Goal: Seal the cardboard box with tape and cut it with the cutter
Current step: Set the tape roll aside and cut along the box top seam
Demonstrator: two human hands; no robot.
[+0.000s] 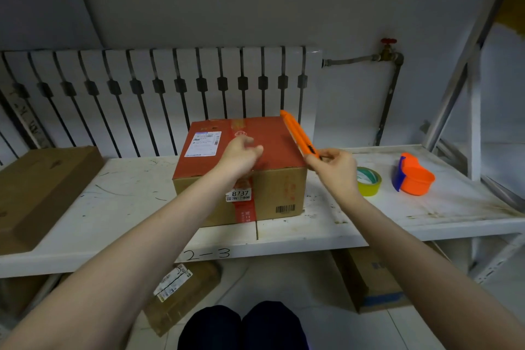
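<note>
At the far left a flat brown carton (42, 190) lay on the white shelf (119, 202), overhanging its front edge, with a broad strip of bare shelf between it and the cardboard box (272, 193). The box stood near the middle of the shelf, its front face close to the front lip and its back near the white radiator (159, 94) behind. Its red top carried a white shipping label (203, 143) at the left rear corner, and red tape (245, 210) ran down the front face.

The left hand (241, 155) hovered over or rested on the box top near its front edge, fingers loosely curled and partly spread, holding nothing visible; whether it touched the top could not be told.

Just beyond the box's right edge, the right hand (335, 169) gripped the lower end of an orange cutter (298, 133), fingers pinched around it, the body slanting up and back along the box's right top edge. Whether the blade was out could not be told.

Further right, a yellow tape roll (369, 182) sat on the shelf just beside that hand, and an orange tape dispenser (413, 176) stood apart from it, with open shelf running on toward the metal upright (466, 88).
</note>
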